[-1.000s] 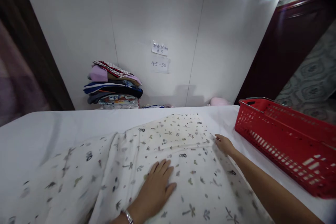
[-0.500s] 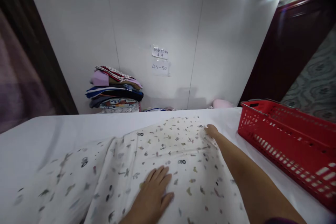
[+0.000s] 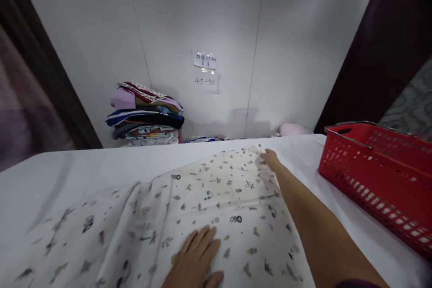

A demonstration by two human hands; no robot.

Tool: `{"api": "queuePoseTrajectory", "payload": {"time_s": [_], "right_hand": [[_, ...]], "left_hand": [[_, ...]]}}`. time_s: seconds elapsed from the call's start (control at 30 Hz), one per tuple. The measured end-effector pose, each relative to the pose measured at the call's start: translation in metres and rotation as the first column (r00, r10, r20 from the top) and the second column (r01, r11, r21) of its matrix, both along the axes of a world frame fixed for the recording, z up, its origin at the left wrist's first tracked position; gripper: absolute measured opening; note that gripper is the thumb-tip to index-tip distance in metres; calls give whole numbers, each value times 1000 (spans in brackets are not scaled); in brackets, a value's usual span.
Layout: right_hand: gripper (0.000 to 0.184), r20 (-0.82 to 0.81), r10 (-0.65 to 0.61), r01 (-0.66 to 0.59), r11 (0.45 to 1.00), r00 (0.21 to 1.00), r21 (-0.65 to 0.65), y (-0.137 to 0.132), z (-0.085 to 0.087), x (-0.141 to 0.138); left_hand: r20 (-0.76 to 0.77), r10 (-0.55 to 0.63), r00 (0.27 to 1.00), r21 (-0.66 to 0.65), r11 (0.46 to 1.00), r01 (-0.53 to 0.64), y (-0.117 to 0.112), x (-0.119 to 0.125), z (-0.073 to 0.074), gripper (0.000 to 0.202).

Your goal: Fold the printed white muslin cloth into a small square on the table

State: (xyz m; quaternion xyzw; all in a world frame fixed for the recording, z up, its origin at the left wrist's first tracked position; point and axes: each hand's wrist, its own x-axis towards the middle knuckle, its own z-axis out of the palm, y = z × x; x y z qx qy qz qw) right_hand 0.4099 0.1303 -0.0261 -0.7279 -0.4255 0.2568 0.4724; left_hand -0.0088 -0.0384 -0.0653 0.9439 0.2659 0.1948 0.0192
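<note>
Printed cloth (image 3: 232,195): left hand (image 3: 197,256) spread wide, best pressed flat; right hand (image 3: 271,160) at far corner, grip unclear.

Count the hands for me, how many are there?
2. The left hand rests palm-down on the patterned cloth, partly cut off by the picture's bottom edge. The right hand is at the cloth's far right corner.

The printed cloth (image 3: 216,193) before you is off-white, with small scattered motifs in olive, grey, brown and black. Your tabletop (image 3: 97,168) shows plain white. You face a solid red basket (image 3: 367,166) and a folded textile stack (image 3: 145,114) mixing lilac, brown, black and blue-and-white stripes. Your sleeve (image 3: 359,284) reads dark purple.
</note>
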Motion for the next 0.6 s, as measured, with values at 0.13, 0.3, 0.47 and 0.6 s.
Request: {"api": "queuePoseTrajectory", "payload": {"time_s": [0.13,0.3,0.47,0.6], "right_hand": [[44,-77,57,-53,997,995,59,-27,14,-10],[57,-225,196,-187,980,954,61,-35,46,-22],[53,-236,294,-304,953,926,-6,-25,70,-39],[53,-143,388,-402,911,911,-88,-22,70,-57]], "left_hand": [[26,12,1000,26,1000,-13,-2,1,1,50],[24,17,1000,26,1000,-18,-1,2,1,47],[35,12,999,38,999,-13,0,3,0,46],[-2,40,999,-24,999,-40,-6,5,7,44]]}}
